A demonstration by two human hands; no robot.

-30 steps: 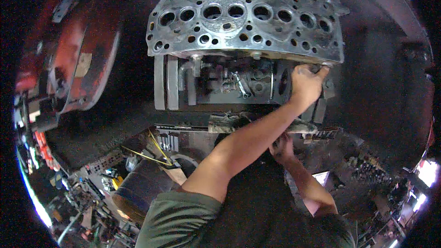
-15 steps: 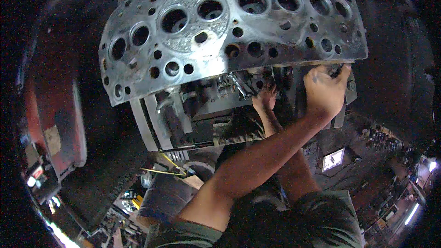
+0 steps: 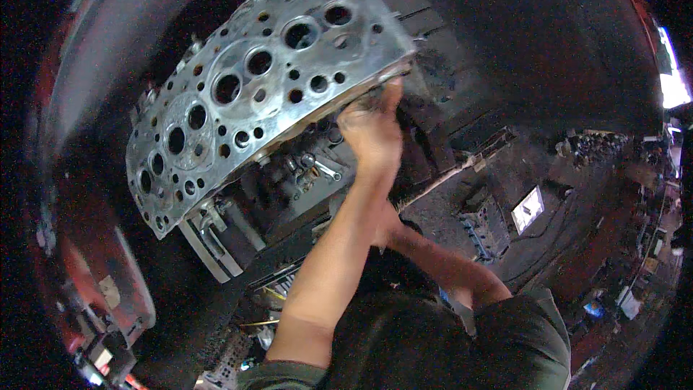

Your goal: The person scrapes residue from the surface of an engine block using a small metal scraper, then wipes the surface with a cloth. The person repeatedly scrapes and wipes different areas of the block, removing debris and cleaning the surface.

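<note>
A big metal cylinder head (image 3: 238, 90), full of round valve ports and bolt holes, stands tilted across the upper left. My left hand (image 3: 372, 126) is at the lower edge of its right-hand end, thumb up against the edge and fingers curled under. The fingertips are hidden there and the hand is slightly blurred. My left forearm crosses over my right forearm (image 3: 440, 260). Behind it my right hand is hidden, so its fingers do not show. Below the cylinder head, a wrench (image 3: 328, 170) lies among other small metal tools on the machine table.
A slotted metal support (image 3: 213, 249) stands under the cylinder head's left end. At the far left is a red machine part (image 3: 108, 282). Another engine casting (image 3: 485, 225) sits on the floor to the right, near a bright panel (image 3: 528, 209). Several dark parts (image 3: 592, 146) lie piled farther off.
My view has turned, so the cylinder head appears farther left and more tilted. My left hand stays at its right-hand end. My right hand, visible before under the head, is now behind my left forearm.
</note>
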